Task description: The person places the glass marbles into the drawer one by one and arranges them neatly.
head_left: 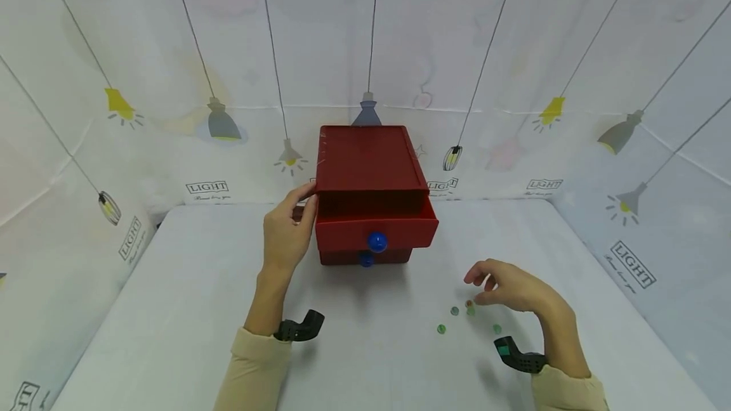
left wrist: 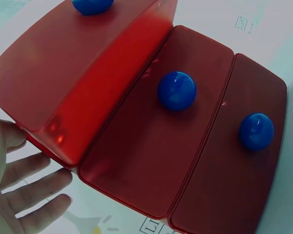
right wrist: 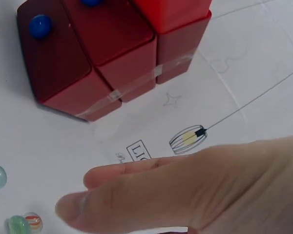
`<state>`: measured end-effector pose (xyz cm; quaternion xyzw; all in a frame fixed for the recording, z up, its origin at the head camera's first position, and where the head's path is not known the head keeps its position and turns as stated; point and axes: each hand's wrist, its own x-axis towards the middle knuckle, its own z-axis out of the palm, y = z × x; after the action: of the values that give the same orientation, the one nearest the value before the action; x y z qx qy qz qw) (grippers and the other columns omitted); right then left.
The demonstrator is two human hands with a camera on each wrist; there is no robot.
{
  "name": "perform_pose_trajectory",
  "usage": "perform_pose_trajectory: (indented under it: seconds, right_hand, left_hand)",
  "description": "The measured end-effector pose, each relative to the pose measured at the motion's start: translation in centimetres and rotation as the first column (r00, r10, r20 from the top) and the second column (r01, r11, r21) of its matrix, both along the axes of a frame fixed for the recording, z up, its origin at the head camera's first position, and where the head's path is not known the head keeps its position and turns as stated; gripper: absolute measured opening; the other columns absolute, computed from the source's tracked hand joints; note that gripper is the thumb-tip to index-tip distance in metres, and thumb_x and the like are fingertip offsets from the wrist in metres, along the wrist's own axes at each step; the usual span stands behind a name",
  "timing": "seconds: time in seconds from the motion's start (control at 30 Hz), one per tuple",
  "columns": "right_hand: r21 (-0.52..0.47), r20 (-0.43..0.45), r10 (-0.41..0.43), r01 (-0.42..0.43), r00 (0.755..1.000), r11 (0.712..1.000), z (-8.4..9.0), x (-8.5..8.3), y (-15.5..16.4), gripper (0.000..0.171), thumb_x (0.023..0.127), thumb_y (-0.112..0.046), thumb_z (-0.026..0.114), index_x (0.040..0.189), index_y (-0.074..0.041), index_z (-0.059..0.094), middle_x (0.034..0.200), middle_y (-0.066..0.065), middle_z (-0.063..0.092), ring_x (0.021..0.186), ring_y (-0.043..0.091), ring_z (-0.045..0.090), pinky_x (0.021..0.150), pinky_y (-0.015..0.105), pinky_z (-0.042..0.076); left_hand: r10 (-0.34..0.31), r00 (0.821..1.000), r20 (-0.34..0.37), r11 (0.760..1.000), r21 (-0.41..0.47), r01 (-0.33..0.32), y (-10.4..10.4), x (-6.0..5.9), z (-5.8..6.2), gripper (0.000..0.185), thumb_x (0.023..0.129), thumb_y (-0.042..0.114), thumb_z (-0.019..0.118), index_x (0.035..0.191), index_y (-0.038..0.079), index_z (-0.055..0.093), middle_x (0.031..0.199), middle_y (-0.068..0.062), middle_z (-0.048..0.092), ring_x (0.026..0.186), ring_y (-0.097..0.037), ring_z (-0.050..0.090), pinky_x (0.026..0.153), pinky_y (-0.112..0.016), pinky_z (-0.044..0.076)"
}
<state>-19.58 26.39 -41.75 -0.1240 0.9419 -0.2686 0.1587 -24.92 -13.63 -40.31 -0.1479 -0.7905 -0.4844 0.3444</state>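
A red cabinet of drawers (head_left: 368, 157) stands at the back of the table, its top drawer (head_left: 342, 233) pulled out. Each drawer front bears a round blue knob (left wrist: 177, 91). My left hand (head_left: 287, 233) rests at the cabinet's left side, fingertips right at its edge beside the pulled-out drawer. In the left wrist view its fingers are spread and hold nothing. My right hand (head_left: 516, 285) hovers over the table at the right with loosely bent fingers. Below and beside it lie several small glass marbles, including a green one (head_left: 441, 329) and one with orange swirls (right wrist: 33, 222).
The white table (head_left: 171, 309) is bordered by a curtain-like backdrop (head_left: 342, 30) printed with hanging lamps, close behind the cabinet. Clear tape (right wrist: 116, 94) runs across the cabinet's right side. Each wrist wears a black camera mount (head_left: 299, 327).
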Motion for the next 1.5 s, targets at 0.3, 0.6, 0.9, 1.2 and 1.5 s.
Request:
perform_pose_trajectory:
  seconds: [0.3,0.6,0.9,1.2,1.5]
  right_hand:
    - [0.029,0.115,-0.057,0.054,0.992,0.998,-0.9,-0.3,1.0,0.039,0.075,-0.006,0.081,0.11,-0.008,0.066,0.107,0.011,0.062,0.09,0.022,0.058,0.074,0.036,0.05]
    - [0.025,0.167,-0.083,0.08,0.982,0.996,-1.7,-0.5,1.6,0.037,0.074,-0.003,0.079,0.107,-0.008,0.065,0.099,0.011,0.06,0.085,0.022,0.055,0.068,0.033,0.048]
    - [0.078,0.176,-0.123,0.111,0.977,0.991,-2.6,-0.8,1.7,0.036,0.072,-0.001,0.078,0.104,-0.01,0.065,0.093,0.008,0.058,0.083,0.022,0.053,0.067,0.032,0.046]
    - [0.083,0.148,-0.118,0.107,0.982,0.991,-3.3,-1.1,1.7,0.029,0.075,0.0,0.076,0.1,-0.011,0.066,0.088,0.006,0.057,0.081,0.021,0.053,0.066,0.032,0.044]
    - [0.094,0.111,-0.131,0.121,0.985,0.988,-3.8,-1.4,1.7,0.019,0.078,-0.002,0.074,0.094,-0.01,0.067,0.084,0.005,0.057,0.08,0.021,0.052,0.065,0.032,0.043]
  left_hand:
    - [0.003,1.0,0.008,1.0,0.015,-0.003,-0.2,-0.1,-0.1,0.03,0.101,0.021,0.06,0.13,0.014,0.067,0.124,-0.005,0.072,0.081,-0.019,0.076,0.072,-0.019,0.06]
    - [-0.008,1.0,0.012,1.0,0.009,0.008,0.0,-0.1,-0.1,0.032,0.102,0.021,0.059,0.132,0.013,0.066,0.126,-0.007,0.072,0.082,-0.02,0.076,0.074,-0.03,0.063]
    - [-0.006,1.0,0.017,1.0,0.009,0.006,0.0,0.0,-0.2,0.032,0.102,0.022,0.058,0.132,0.013,0.066,0.125,-0.006,0.072,0.083,-0.019,0.076,0.074,-0.029,0.063]
    - [0.0,1.0,0.006,1.0,0.009,0.0,0.1,0.1,-0.2,0.032,0.102,0.023,0.059,0.132,0.013,0.066,0.125,-0.008,0.072,0.084,-0.023,0.077,0.075,-0.035,0.064]
    - [-0.003,1.0,0.019,1.0,0.006,0.003,0.1,0.2,-0.2,0.033,0.102,0.024,0.058,0.133,0.014,0.064,0.127,-0.006,0.071,0.086,-0.021,0.076,0.078,-0.033,0.063]
